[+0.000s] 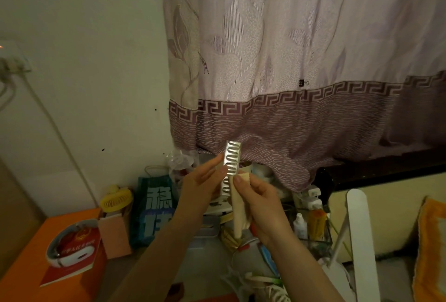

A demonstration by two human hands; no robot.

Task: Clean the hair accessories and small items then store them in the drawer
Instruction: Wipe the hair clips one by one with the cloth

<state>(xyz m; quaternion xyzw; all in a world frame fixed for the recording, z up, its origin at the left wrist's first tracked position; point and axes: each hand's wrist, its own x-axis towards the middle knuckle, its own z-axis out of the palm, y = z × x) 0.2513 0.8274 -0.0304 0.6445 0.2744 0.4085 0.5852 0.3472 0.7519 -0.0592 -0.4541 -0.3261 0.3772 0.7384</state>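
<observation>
Head cam: left hand (200,181) pinches silver wavy-ridged metal hair clip (231,166) upright btwn fingertips; right hand (255,201) presses folded cream cloth (237,207) against its lower end w/ thumb. Light pinch, so hard wiping could slip clip into clutter below.

surface: orange table (31,248) | on it: red booklet (72,260), pink box (115,236), yellow fan (116,200)
</observation>
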